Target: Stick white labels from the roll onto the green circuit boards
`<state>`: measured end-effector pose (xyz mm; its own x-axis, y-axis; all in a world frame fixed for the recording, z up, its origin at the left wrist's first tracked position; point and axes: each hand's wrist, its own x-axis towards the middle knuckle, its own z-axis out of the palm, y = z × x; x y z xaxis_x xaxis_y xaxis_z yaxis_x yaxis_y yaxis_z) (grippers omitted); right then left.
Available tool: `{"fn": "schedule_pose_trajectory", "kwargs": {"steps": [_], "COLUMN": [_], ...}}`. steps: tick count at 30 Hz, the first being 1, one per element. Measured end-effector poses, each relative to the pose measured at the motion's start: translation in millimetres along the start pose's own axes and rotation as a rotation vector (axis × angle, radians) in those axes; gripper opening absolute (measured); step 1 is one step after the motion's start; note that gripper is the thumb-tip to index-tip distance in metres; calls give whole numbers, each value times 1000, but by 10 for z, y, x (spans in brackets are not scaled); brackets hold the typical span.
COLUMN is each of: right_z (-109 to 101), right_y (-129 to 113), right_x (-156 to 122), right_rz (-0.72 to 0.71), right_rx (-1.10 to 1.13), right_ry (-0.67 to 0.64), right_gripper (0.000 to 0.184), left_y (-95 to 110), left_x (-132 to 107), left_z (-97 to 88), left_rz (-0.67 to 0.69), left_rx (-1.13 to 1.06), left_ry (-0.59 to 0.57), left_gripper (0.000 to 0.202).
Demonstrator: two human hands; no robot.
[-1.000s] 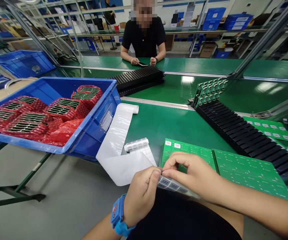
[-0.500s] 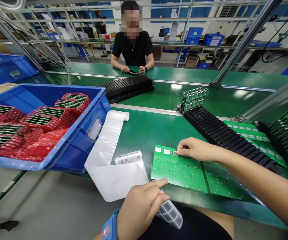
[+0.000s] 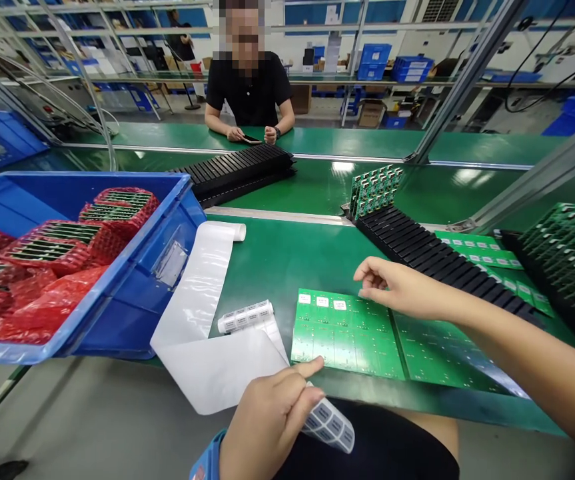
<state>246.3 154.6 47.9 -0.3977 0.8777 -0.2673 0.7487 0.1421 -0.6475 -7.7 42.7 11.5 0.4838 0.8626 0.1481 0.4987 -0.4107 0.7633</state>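
My left hand is closed on a strip of small white labels near the table's front edge, its forefinger pointing toward a green circuit board panel. Three white labels sit along the panel's far edge. My right hand hovers just above that far edge, right of the labels, fingers loosely curled and apart with nothing seen in them. A second green panel lies to the right under my forearm.
A blue bin of red-bagged boards stands at left. White backing paper and a label roll lie beside it. Black slotted racks with upright boards run at right. A person in black sits across the conveyor.
My right hand left the label strip, pressed a third label onto the panel's far edge, then lifted off to the right. My left hand kept the strip and stayed low.
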Motion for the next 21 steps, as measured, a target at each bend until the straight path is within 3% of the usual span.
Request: {"fn": "schedule_pose_trajectory", "kwargs": {"steps": [3, 5, 10, 13, 15, 18, 19, 21], "right_z": [-20, 13, 140, 220, 271, 334, 357, 420], "right_y": [39, 49, 58, 55, 31, -83, -148, -307], "right_x": [-34, -30, 3, -60, -163, -369, -433, -530], "right_rz": [-6, -4, -15, -97, -179, -248, -261, -293], "right_rx": [136, 159, 119, -78, -257, -325, -275, -115], "right_ry": [-145, -157, -77, 20, 158, 392, 412, 302], "right_gripper": [23, 24, 19, 10, 7, 7, 7, 8], "left_y": [-3, 1, 7, -6, -12, -1, 9, 29], "left_x": [-4, -1, 24, 23, 8, -23, -29, -30], "left_z": [3, 4, 5, 21, 45, 89, 103, 126], "left_rz": [-7, -17, -27, -24, -53, -143, -171, -205], "left_rx": [2, 8, 3, -17, -44, -97, -112, -135], "left_ry": [2, 7, 21, 34, 46, 189, 269, 421], "left_gripper": [22, 20, 21, 22, 24, 28, 30, 33]}}
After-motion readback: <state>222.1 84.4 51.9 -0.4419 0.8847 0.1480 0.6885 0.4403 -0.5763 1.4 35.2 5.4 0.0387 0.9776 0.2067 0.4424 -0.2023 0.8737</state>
